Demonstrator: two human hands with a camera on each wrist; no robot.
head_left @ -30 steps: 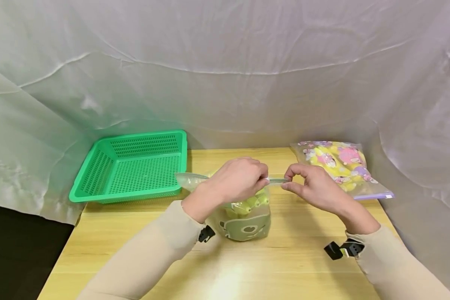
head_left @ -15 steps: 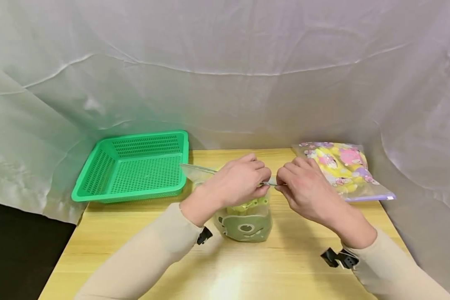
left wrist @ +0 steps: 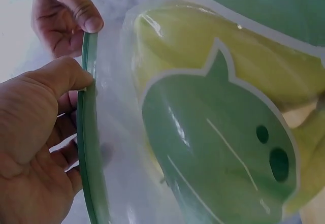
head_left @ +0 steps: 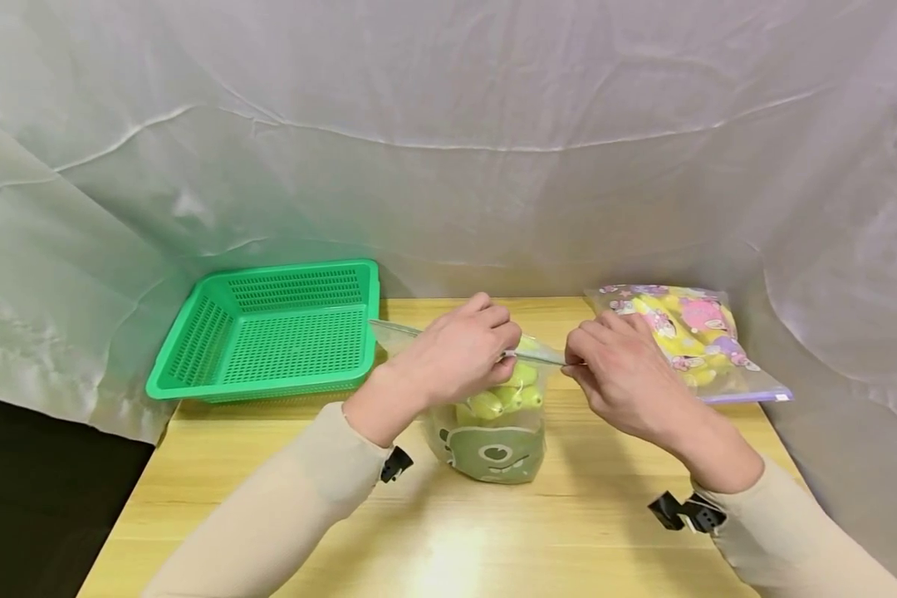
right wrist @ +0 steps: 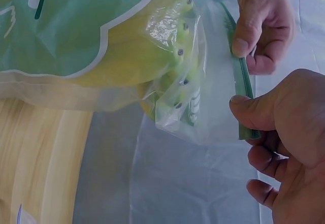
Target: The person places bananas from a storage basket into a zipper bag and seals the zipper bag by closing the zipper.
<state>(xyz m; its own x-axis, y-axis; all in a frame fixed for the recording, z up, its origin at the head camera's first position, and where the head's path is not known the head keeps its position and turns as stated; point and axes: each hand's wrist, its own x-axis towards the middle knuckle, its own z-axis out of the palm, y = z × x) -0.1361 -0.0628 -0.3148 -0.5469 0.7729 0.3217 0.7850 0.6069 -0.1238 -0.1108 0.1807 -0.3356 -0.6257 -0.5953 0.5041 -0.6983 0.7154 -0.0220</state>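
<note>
A clear zip bag (head_left: 497,453) with a green monster print stands upright mid-table, holding a bunch of yellow-green bananas (head_left: 501,399). My left hand (head_left: 459,345) pinches the bag's green zip strip (left wrist: 87,132) partway along its top edge, thumb on the near side. At the strip's right end, my right hand (head_left: 616,365) grips the corner between thumb and forefinger, its other fingers loosely curled in the right wrist view. A short stretch of zip spans the gap between both hands. Left of my left hand, the top edge sticks out freely.
A green perforated basket (head_left: 262,389) sits at the back left. At the back right lies another zip bag (head_left: 691,332), printed pink and purple, with yellow fruit inside and a purple zip. A grey cloth (head_left: 448,208) hangs behind the wooden table (head_left: 389,531).
My right hand moved in beside the left, then back right along the zip edge. My left hand has slid slightly left, widening the gap again. The bag stays standing.
</note>
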